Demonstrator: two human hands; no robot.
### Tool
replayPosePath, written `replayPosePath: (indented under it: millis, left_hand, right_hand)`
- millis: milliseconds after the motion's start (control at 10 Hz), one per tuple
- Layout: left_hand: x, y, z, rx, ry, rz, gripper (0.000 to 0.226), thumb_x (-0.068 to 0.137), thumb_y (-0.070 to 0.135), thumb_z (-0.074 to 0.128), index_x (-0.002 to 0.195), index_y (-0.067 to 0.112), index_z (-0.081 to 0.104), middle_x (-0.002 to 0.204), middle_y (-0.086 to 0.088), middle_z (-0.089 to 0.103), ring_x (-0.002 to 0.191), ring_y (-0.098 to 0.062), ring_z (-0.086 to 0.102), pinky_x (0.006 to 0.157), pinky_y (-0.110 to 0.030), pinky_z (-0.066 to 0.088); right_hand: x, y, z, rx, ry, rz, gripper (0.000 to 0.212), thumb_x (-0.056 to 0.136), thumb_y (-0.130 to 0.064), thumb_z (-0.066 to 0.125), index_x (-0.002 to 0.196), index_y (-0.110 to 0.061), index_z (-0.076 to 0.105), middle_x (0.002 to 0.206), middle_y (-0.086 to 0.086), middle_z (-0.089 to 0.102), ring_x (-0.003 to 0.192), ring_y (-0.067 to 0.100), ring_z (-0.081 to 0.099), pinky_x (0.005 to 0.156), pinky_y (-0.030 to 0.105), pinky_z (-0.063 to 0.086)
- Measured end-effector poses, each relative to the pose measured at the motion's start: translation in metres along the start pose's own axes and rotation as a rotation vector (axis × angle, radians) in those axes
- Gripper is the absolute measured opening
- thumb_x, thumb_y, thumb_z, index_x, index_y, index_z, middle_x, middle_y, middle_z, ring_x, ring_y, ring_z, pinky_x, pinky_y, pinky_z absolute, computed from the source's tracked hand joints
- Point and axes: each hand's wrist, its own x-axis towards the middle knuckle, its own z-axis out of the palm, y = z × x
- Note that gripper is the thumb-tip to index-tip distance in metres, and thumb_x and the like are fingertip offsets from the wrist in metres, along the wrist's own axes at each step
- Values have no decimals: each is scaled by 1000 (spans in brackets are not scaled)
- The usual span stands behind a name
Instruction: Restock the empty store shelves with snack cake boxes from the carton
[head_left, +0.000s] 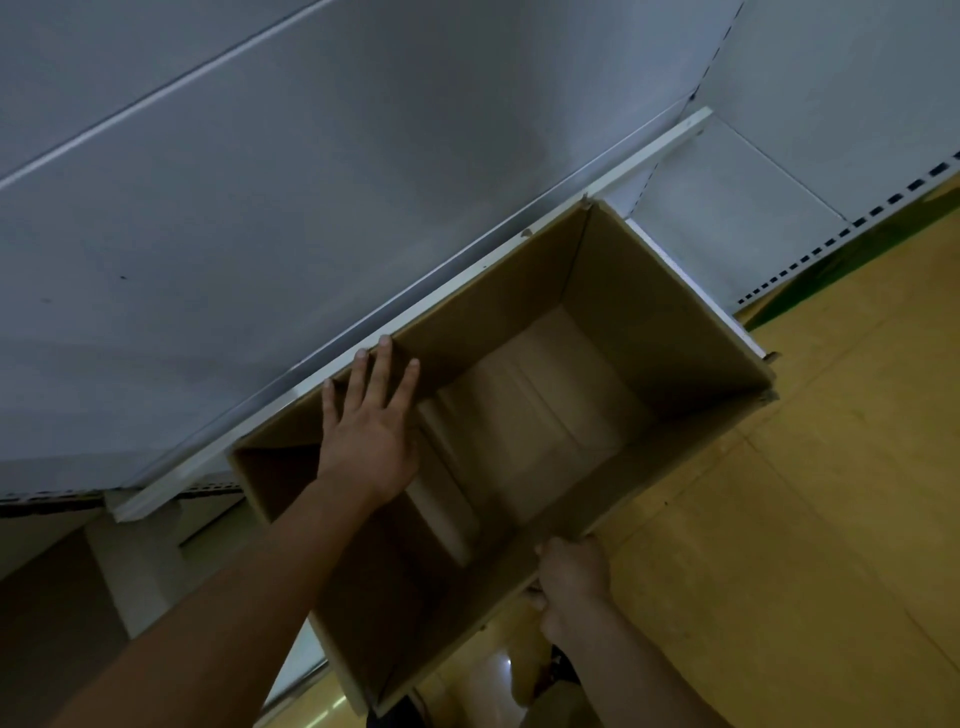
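Rectangular cardboard carton (613, 270) (matte brown), left hand (370, 431) splayed; right hand (569, 587) gripping rim

The open brown carton (649, 291) sits tilted, its far wall along the front edge of the white shelf (260, 234), and its bottom flaps show inside. The left hand (371, 431) lies flat with its fingers spread against the far inner wall, fingertips at the rim. The right hand (571, 582) grips the near rim above the yellow floor (831, 493).
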Motion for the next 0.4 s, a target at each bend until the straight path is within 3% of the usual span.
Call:
replayPosePath:
  millis: [100, 200, 300, 400]
  left_hand:
    - [2, 0, -2, 0, -23, 4, 93, 96, 43, 58, 161, 36, -8, 159, -3, -44, 149, -30, -34, 124, -58, -6]
    - [2, -3, -6, 1, -48, 25, 90, 95, 42, 59, 161, 38, -2, 159, -3, -43, 149, -30, -33, 124, -56, -7]
    - [-2, -3, -23, -121, -50, 33, 83, 97, 36, 59, 161, 37, 7, 166, -4, -29, 154, -30, -20, 127, -53, 0]
    - [-21, 1, -43, -404, 8, 38, 66, 102, 26, 54, 160, 34, 23, 169, -4, 16, 149, -23, 30, 118, -38, 33]
  right_hand:
    - [-7, 1, -1, 13, -4, -67, 6, 94, -8, 57, 93, -12, 62, 93, 14, 69, 88, 33, 69, 86, 55, 58]
    - [-14, -1, -8, -57, -104, -140, 2, 98, -17, 59, 98, -18, 57, 99, 11, 67, 91, 30, 68, 86, 54, 58]
    - [-30, -9, -26, -98, -227, -132, 18, 97, -37, 63, 94, -28, 48, 107, 0, 61, 93, 20, 60, 85, 48, 59]
    - [-37, 0, -51, -294, -301, -103, 39, 82, -64, 68, 95, -33, 48, 104, -6, 58, 98, 19, 60, 87, 45, 58]
